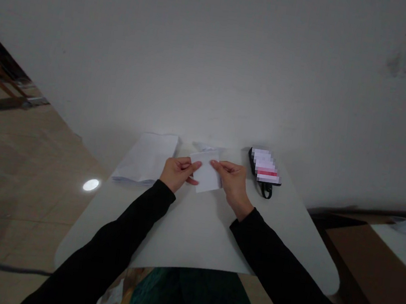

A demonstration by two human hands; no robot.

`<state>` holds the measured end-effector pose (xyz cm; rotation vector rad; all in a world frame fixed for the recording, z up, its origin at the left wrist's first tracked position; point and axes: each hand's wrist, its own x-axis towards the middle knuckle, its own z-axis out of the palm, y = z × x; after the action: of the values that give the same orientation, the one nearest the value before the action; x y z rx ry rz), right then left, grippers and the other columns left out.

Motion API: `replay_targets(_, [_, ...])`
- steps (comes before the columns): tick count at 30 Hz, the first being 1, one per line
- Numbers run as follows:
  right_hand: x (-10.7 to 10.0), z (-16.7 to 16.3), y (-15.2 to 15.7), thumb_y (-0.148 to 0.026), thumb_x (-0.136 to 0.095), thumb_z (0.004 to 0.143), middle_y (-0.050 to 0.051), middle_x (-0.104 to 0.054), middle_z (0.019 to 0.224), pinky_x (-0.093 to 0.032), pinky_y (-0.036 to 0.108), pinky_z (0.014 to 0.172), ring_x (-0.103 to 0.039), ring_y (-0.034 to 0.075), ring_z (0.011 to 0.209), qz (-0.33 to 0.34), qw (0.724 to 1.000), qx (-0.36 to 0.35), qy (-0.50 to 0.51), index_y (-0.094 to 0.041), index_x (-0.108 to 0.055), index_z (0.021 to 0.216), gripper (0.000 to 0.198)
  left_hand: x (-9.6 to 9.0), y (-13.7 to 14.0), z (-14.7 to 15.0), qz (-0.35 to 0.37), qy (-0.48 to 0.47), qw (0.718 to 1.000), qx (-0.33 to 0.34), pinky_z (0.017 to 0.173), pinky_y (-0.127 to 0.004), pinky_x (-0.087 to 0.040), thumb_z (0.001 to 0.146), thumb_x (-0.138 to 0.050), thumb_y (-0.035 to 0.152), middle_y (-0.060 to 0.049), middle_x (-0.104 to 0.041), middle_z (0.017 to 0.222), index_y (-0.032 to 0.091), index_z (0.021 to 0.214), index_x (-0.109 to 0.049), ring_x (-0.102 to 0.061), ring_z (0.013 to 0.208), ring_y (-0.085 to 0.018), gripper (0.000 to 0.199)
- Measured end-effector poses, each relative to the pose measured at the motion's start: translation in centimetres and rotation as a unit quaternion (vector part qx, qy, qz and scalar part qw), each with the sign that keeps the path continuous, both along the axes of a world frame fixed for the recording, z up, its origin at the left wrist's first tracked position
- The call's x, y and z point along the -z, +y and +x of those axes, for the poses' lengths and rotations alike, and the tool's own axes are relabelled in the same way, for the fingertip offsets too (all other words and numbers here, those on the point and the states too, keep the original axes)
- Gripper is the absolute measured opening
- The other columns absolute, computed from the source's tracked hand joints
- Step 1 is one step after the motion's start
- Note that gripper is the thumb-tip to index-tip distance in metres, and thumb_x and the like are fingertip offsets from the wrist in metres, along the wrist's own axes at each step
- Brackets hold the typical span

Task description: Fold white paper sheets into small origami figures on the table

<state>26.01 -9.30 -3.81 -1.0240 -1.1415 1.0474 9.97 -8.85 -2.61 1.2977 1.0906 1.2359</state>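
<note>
Holding the small white rectangular paper piece (208, 175) steady calls for an even pinch from both sides. The piece is over the far middle part of the white, round-cornered counter (194, 241); whether its lower edge touches the counter cannot be told.

Left hand (176, 172): fingers clamped on the paper's left edge, thumb on the near face. Right hand (234, 181): fingers clamped on the upper right part, thumb likewise on the near face.

Set both thumbs at matching height and apply light, equal pressure; a hard or uneven pull could crease or skew the sheet. Align edges before pressing any fold.

Mind the surroundings: the flat white paper stack (147, 157) lies at the counter's far left, and the black-edged, lit-screen device (267, 166) with its black strap (266, 191) at the counter's far right.
</note>
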Motion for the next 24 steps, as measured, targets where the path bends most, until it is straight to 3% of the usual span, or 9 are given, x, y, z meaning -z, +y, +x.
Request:
replay_targets(5, [0.4, 0.1, 0.3, -0.053, -0.066, 0.074, -0.002, -0.054, 0.051, -0.026, 0.023, 0.044, -0.040, 0.009, 0.046, -0.010, 0.997, -0.028, -0.074, -0.014, -0.070, 0.064, 0.041, 0.3, 0.2, -0.2, 0.027, 0.008, 0.999, -0.025, 0.042, -0.023, -0.058, 0.065, -0.075, 0.046, 0.005, -0.046, 0.046, 0.015, 0.051, -0.054, -0.048, 0.041, -0.006, 0.041])
replay_targets(9, [0.6, 0.0, 0.3, -0.052, -0.066, 0.075, -0.004, -0.047, 0.049, -0.023, 0.023, 0.043, -0.034, 0.007, 0.044, -0.002, 0.997, -0.055, -0.055, -0.015, -0.069, 0.063, 0.039, 0.5, 0.5, -0.4, 0.035, 0.005, 0.999, -0.039, 0.043, -0.023, -0.059, 0.066, -0.075, 0.045, 0.006, -0.043, 0.046, 0.014, 0.050, -0.054, -0.045, 0.040, -0.005, 0.041])
replay_targets(12, [0.6, -0.2, 0.2, -0.052, -0.066, 0.074, -0.003, -0.051, 0.051, -0.030, 0.022, 0.042, -0.040, 0.008, 0.046, -0.005, 0.998, -0.059, -0.033, -0.015, -0.069, 0.062, 0.040, 0.6, 0.7, -0.6, 0.029, -0.005, 0.999, -0.045, 0.047, -0.025, -0.061, 0.065, -0.076, 0.045, 0.006, -0.043, 0.046, 0.013, 0.055, -0.059, -0.045, 0.041, -0.005, 0.038])
replay_targets(17, [0.8, -0.4, 0.4, -0.055, -0.069, 0.069, 0.002, -0.066, 0.066, -0.054, 0.027, 0.051, -0.058, 0.013, 0.058, -0.052, 0.988, -0.142, 0.011, -0.014, -0.073, 0.072, 0.041, 0.6, 1.0, -0.9, 0.016, -0.020, 0.997, -0.071, 0.052, -0.028, -0.063, 0.060, -0.079, 0.048, 0.002, -0.056, 0.053, 0.011, 0.068, -0.068, -0.053, 0.046, -0.008, 0.039])
replay_targets(21, [0.8, -0.6, 0.4, -0.053, -0.072, 0.067, 0.002, -0.069, 0.070, -0.058, 0.028, 0.052, -0.062, 0.013, 0.058, -0.035, 0.993, -0.112, 0.034, -0.015, -0.073, 0.072, 0.038, 0.6, 1.1, -0.9, 0.013, -0.037, 0.996, -0.075, 0.052, -0.027, -0.062, 0.059, -0.080, 0.048, -0.001, -0.063, 0.061, 0.011, 0.072, -0.070, -0.059, 0.051, -0.011, 0.040])
replay_targets(24, [0.6, -0.7, 0.1, -0.055, -0.071, 0.069, 0.006, -0.071, 0.068, -0.058, 0.028, 0.050, -0.067, 0.017, 0.057, -0.071, 0.988, -0.138, 0.022, -0.013, -0.072, 0.073, 0.041, 0.6, 1.3, -1.0, 0.018, -0.041, 0.994, -0.099, 0.051, -0.027, -0.062, 0.057, -0.081, 0.048, 0.000, -0.062, 0.059, 0.011, 0.070, -0.069, -0.058, 0.049, -0.010, 0.041])
